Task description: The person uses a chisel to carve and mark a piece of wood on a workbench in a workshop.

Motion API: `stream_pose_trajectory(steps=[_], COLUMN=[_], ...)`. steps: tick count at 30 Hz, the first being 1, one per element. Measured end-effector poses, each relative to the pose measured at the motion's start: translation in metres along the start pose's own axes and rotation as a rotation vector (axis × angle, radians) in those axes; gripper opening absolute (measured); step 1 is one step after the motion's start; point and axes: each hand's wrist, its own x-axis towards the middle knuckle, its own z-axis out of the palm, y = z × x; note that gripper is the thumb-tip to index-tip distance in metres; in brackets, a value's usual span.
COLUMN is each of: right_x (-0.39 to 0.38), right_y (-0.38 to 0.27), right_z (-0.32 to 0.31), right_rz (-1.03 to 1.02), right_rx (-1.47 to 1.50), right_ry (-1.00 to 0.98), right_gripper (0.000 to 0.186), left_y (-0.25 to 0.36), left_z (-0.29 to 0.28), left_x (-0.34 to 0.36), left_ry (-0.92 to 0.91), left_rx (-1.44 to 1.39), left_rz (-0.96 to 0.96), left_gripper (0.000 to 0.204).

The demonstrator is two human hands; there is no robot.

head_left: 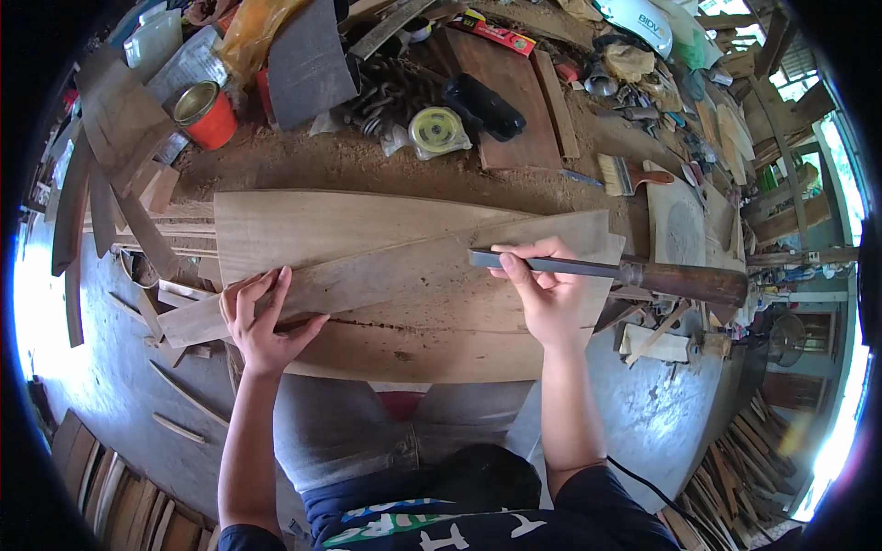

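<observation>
A wide wooden board (367, 209) lies in front of me along the bench edge, over my lap. Across it, at a slant, rests a tapered wooden plank (441, 294) with dark specks and a ragged dark crack near its lower edge. My left hand (264, 321) presses on the plank's narrow left end, its fingers spread. Over the plank's right part, my right hand (549, 292) grips a chisel (597, 269) by its steel shank. The chisel's flat tip points left, and its dark wooden handle extends to the right.
Behind the boards stand an orange-red can (209, 118), a yellow tape roll (438, 132) and a black case (484, 106). A paintbrush (634, 174) lies at the right, by a sharpening stone (678, 225). Offcuts (138, 230) lean at the left. Stacked wood strips (735, 459) lie on the floor.
</observation>
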Motion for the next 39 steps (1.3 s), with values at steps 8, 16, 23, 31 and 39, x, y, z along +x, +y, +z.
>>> stream_pose_trajectory(steps=[8, 16, 23, 31, 39], right_x=[0.019, 0.012, 0.006, 0.016, 0.007], right_y=[-0.012, -0.006, 0.007, -0.006, 0.000], right_z=[-0.037, -0.009, 0.020, -0.026, 0.030], right_rz=[-0.057, -0.095, 0.053, 0.031, -0.006], right_rx=[-0.064, -0.051, 0.150, 0.034, 0.069], right_ry=[0.252, 0.049, 0.065, 0.125, 0.002], right_gripper=[0.011, 0.010, 0.011, 0.011, 0.011], left_y=[0.002, -0.003, 0.000, 0.001, -0.005], left_z=[-0.002, -0.009, -0.006, -0.005, -0.007], left_x=[0.001, -0.001, -0.001, 0.000, -0.006], left_ry=[-0.047, -0.005, -0.060, -0.043, -0.032], left_rx=[0.032, 0.035, 0.028, 0.015, 0.012], left_rz=[-0.005, -0.014, -0.031, -0.059, -0.060], left_gripper=[0.077, 0.073, 0.071, 0.072, 0.074])
